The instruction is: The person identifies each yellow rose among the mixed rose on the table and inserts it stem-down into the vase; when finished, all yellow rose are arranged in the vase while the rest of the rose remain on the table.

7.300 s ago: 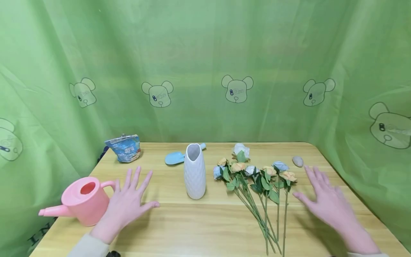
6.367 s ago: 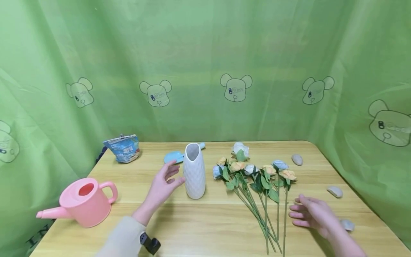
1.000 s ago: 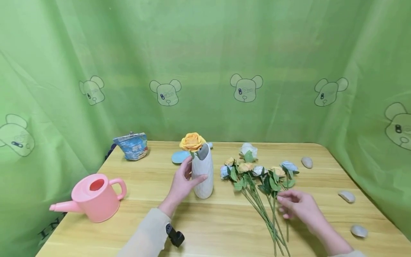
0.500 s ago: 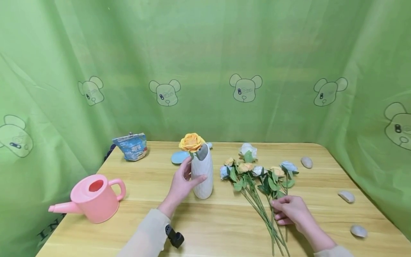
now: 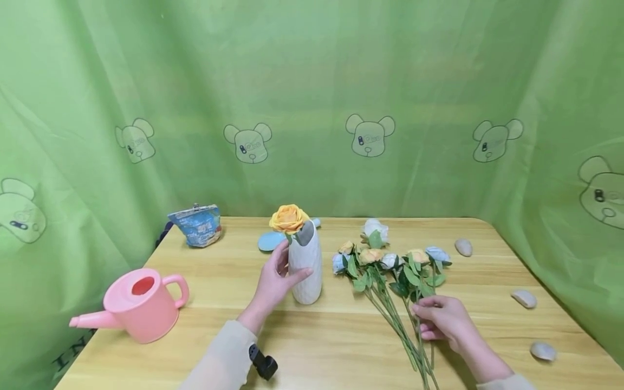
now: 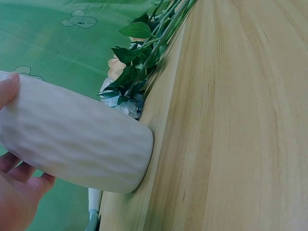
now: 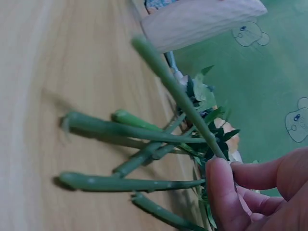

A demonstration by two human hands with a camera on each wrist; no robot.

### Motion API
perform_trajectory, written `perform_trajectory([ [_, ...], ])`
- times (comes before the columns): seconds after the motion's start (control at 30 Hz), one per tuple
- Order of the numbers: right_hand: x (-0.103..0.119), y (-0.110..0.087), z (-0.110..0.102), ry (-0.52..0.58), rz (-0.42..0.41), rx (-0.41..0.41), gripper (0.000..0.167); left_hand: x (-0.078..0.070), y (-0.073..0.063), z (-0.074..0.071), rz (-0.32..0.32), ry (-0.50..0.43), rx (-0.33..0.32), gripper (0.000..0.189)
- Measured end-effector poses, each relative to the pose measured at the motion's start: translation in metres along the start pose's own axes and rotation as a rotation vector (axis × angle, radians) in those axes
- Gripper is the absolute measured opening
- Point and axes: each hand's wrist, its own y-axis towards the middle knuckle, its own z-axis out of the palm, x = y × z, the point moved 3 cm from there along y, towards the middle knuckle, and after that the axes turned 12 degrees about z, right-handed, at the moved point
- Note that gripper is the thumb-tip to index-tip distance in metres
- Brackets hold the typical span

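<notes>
Near the middle of the wood-grain bench [image 5: 341,346], we note a tall white vase [image 5: 313,260] with a textured wall, standing on its base. A yellow-orange rose [image 5: 288,219] shows at its mouth, bloom leaning out over the left rim; what lies below is mostly hidden.

Left hand [image 5: 277,276]: grip curled partway round the vase, thumb on the near side. Right hand [image 5: 446,319]: grip nearly closed, thumb and fingers pinching one slim green stem [image 7: 178,94]. In the right wrist view we see its cut end raised off the bench, apart from several others. Which bloom it bears we cannot tell; leaves overlap.

Right of the vase lies a loose sheaf of peach, white and pale-blue flowers [image 5: 371,255], blooms away from us. A pink watering can [image 5: 146,311] stands well apart, at left.

Step in hand, as we judge it: separating one stem while steadying the vase. Next move, in our view, calls for a slow lift, since neighbouring leaves may catch, and a firm left grip, since the narrow vase could tip.
</notes>
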Motion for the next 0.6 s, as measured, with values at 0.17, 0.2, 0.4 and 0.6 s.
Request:
perform_trajectory([
  [0.17,0.006,-0.002,-0.003,0.02,-0.039,0.016,0.049,0.001,0.0,0.0,0.008,0.001,0.001,0.077],
  [0.2,0.008,-0.002,-0.003,0.015,-0.049,0.017,0.05,0.001,-0.001,0.0,0.009,0.002,0.003,0.077],
  [0.4,0.027,-0.009,-0.002,-0.026,-0.119,0.016,0.053,0.0,-0.001,0.0,0.001,0.005,0.007,0.078],
  [0.6,0.047,-0.015,0.005,-0.028,-0.203,0.015,0.053,0.0,0.0,0.0,0.003,0.004,0.007,0.077],
])
